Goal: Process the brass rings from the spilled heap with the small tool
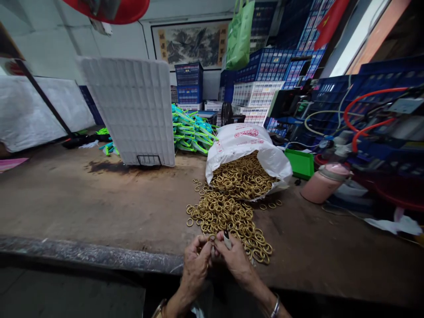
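Observation:
My left hand point(196, 261) is closed, its thumb and fingers pinching a brass-coloured ring point(212, 237) at the table's front edge. Close against it, my right hand point(237, 260) is also closed, around a small tool point(227, 239) with a pale grey body and a black end; its exact kind is unclear. Its fingertips meet the left ones at the ring, and what lies between them is partly hidden. Just beyond both hands spreads a heap of loose brass-coloured rings point(228, 212). It spills from the mouth of a white woven sack point(243, 137) lying on its side.
On the brown table point(99, 207), a tall white ribbed panel point(132, 110) stands left of a green and turquoise pile point(192, 130). Right of the sack are a green tray point(299, 163), a pink bottle point(324, 183) and red hoses point(357, 115). Blue crates point(188, 81) are stacked behind.

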